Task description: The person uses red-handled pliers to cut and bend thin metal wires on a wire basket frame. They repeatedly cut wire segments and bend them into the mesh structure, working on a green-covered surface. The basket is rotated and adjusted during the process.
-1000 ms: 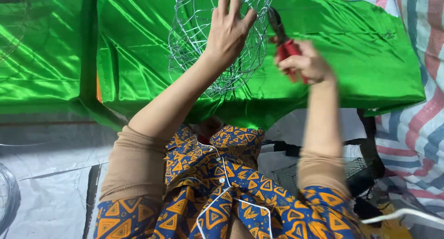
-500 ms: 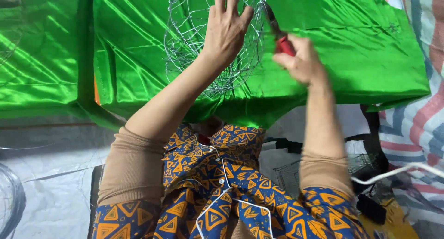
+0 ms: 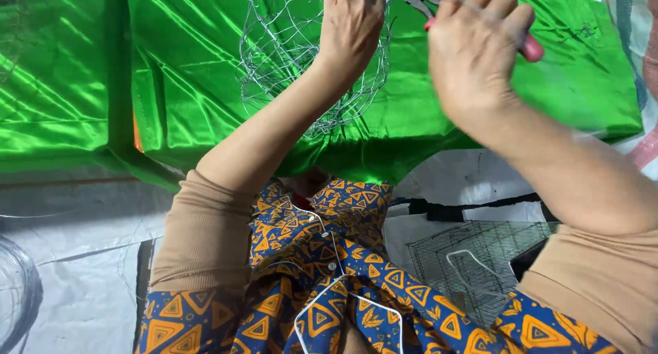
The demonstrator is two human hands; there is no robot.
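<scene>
A person's left hand (image 3: 351,26) clasps a rounded wire mesh frame (image 3: 288,59) over green satin cloth (image 3: 205,87), while the right hand (image 3: 473,56), just beside it, grips red-handled pliers (image 3: 425,1) whose nose points toward the mesh.

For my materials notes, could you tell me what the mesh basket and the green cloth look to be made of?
Mesh basket: thin bare metal wire, silvery and twisted into open cells. Green cloth: probably satin or a similar synthetic, given its glossy sheen and soft folds.
</scene>
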